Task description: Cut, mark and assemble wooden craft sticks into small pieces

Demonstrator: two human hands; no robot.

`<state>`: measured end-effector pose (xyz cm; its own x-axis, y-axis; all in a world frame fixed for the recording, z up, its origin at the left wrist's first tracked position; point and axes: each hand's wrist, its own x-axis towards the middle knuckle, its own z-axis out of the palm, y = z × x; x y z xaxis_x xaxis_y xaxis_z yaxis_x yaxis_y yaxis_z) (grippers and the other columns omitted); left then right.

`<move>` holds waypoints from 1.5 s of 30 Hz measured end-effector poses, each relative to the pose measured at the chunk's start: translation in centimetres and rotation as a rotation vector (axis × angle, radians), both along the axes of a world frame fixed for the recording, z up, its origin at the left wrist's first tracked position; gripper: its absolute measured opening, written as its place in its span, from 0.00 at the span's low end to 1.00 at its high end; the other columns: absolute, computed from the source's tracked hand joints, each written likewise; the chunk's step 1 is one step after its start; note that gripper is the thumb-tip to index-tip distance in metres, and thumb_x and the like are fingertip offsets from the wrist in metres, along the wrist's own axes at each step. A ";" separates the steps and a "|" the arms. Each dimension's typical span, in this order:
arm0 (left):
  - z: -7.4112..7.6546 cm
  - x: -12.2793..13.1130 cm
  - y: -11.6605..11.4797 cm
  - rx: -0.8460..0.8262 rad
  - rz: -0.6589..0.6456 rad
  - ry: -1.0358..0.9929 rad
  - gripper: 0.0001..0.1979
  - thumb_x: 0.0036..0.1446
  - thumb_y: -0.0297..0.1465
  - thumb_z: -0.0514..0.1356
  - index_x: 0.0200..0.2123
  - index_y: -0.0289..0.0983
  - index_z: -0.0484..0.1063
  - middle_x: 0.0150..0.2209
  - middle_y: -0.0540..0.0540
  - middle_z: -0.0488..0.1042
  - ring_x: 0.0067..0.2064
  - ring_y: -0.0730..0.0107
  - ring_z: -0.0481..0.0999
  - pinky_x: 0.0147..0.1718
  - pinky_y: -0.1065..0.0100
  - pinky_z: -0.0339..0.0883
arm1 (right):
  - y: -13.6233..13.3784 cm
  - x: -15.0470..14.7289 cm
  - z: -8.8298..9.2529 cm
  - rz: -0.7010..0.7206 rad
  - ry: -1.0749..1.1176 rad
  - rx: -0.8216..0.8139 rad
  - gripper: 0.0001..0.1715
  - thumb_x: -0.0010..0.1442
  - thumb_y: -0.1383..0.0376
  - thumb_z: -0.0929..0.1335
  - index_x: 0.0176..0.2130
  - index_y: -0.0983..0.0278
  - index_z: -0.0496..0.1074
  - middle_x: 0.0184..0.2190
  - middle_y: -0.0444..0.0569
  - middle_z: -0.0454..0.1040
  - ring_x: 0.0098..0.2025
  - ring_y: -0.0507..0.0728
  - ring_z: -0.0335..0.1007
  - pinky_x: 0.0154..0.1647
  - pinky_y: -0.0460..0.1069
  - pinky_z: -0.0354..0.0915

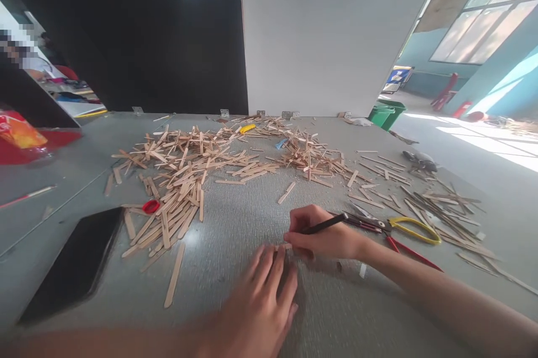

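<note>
My right hand (321, 233) grips a dark pen (325, 224) between thumb and fingers, its upper end pointing right. The pen's tip is hidden behind the fingers. Just to the left, my left hand (269, 293) lies palm down with its fingers stretched out on the table. Its fingertips rest at a small wooden craft stick (282, 246), mostly covered by both hands. Near my right wrist lie scissors with a yellow handle (414, 229) and a tool with a red handle (409, 251).
Craft sticks (185, 179) are heaped across the table's middle and back. A dark phone-like slab (75, 265) lies at left, near a red ring (151, 207). Thin wooden strips (445, 215) are scattered at right. Black and white panels (323, 33) stand behind. A person is at far left.
</note>
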<state>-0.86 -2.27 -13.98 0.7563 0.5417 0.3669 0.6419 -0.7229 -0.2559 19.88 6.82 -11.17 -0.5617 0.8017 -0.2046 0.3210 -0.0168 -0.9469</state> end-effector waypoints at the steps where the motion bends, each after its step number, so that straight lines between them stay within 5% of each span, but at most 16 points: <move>1: 0.0 0.0 0.0 -0.006 -0.001 0.006 0.23 0.75 0.37 0.45 0.57 0.30 0.73 0.55 0.37 0.80 0.57 0.49 0.77 0.57 0.50 0.61 | 0.0 -0.1 -0.2 0.005 -0.005 -0.028 0.11 0.59 0.66 0.71 0.27 0.63 0.67 0.18 0.41 0.74 0.19 0.50 0.71 0.19 0.43 0.66; 6: -0.1 0.0 0.0 -0.028 -0.017 0.020 0.24 0.75 0.36 0.43 0.57 0.29 0.73 0.53 0.36 0.80 0.57 0.48 0.77 0.56 0.50 0.58 | -0.2 -0.5 -1.8 -0.047 0.013 -0.088 0.15 0.61 0.59 0.72 0.28 0.61 0.66 0.17 0.41 0.74 0.17 0.52 0.72 0.16 0.44 0.67; 10: -0.3 0.3 -0.4 -0.067 0.023 0.010 0.25 0.75 0.36 0.42 0.58 0.29 0.72 0.54 0.34 0.79 0.54 0.50 0.77 0.53 0.52 0.59 | -0.6 -0.6 -2.7 -0.070 -0.037 0.033 0.20 0.66 0.58 0.68 0.25 0.60 0.63 0.14 0.38 0.68 0.12 0.48 0.64 0.10 0.40 0.56; 15: -0.7 0.6 -0.8 -0.114 0.076 -0.017 0.24 0.75 0.37 0.45 0.61 0.30 0.71 0.57 0.34 0.77 0.51 0.52 0.76 0.49 0.55 0.59 | -0.7 -0.5 -3.4 -0.088 -0.020 0.128 0.19 0.65 0.61 0.68 0.24 0.61 0.63 0.15 0.39 0.69 0.12 0.48 0.63 0.10 0.40 0.55; 23: -0.9 0.7 -1.0 -0.076 0.077 -0.024 0.23 0.74 0.38 0.48 0.60 0.32 0.71 0.57 0.33 0.77 0.53 0.51 0.74 0.53 0.54 0.54 | -0.8 -0.5 -3.4 -0.106 0.004 0.042 0.18 0.65 0.59 0.68 0.25 0.60 0.64 0.16 0.39 0.70 0.11 0.47 0.63 0.08 0.40 0.54; 45: -0.1 0.8 -1.0 -0.133 0.084 0.077 0.24 0.72 0.39 0.51 0.61 0.31 0.72 0.56 0.27 0.78 0.43 0.51 0.83 0.37 0.58 0.74 | -0.9 -0.8 -3.3 -0.148 0.006 0.044 0.19 0.63 0.59 0.69 0.24 0.61 0.63 0.16 0.39 0.70 0.11 0.47 0.62 0.07 0.39 0.56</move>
<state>-0.05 -3.30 -14.07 0.7293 0.6443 0.2303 0.6838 -0.6981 -0.2124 19.13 5.97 -14.45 -0.4380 0.8839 -0.1639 0.3121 -0.0214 -0.9498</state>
